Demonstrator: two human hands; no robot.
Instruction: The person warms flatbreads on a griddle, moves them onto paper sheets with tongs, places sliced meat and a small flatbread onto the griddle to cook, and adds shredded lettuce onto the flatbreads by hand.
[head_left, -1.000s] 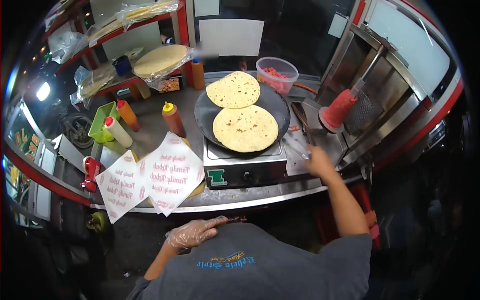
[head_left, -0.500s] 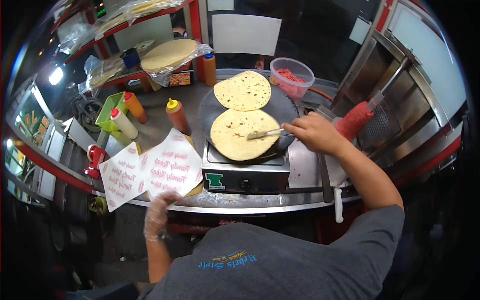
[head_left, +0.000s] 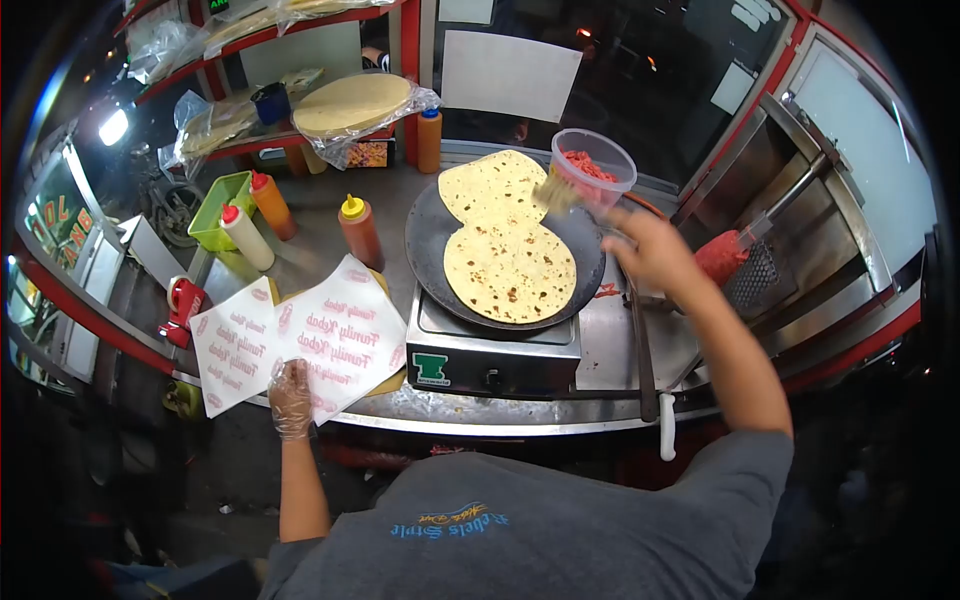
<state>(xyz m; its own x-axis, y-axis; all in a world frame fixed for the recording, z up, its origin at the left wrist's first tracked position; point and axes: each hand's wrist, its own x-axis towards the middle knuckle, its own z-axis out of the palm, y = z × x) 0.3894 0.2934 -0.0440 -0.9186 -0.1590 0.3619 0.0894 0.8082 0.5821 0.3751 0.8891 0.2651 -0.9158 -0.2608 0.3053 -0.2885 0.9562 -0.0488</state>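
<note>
Over the left front of the counter, my left hand [head_left: 292, 400], in a clear plastic glove, has its fingers together on the edge of the printed paper [head_left: 345, 335]. My right hand [head_left: 650, 250], bare and blurred by motion, is closed around a utensil [head_left: 557, 193] whose end is smeared over the pan's right side. Two flatbreads lie in the black pan [head_left: 425, 240]: the rear flatbread [head_left: 492, 188] and the front flatbread [head_left: 510, 275], which has many brown spots. The pan sits on a metal stove [head_left: 540, 365].
Sauce bottles [head_left: 361, 235] and a green basket [head_left: 215, 215] stand on the left. Behind the pan is a tub of red shreds [head_left: 595, 170]. A white-handled knife [head_left: 668, 430] overhangs the front edge; red meat [head_left: 722, 258] is on a spit at right.
My left hand has moved up onto the paper. My right hand and the utensil have moved back and right, off the front flatbread, which now shows more brown spots.
</note>
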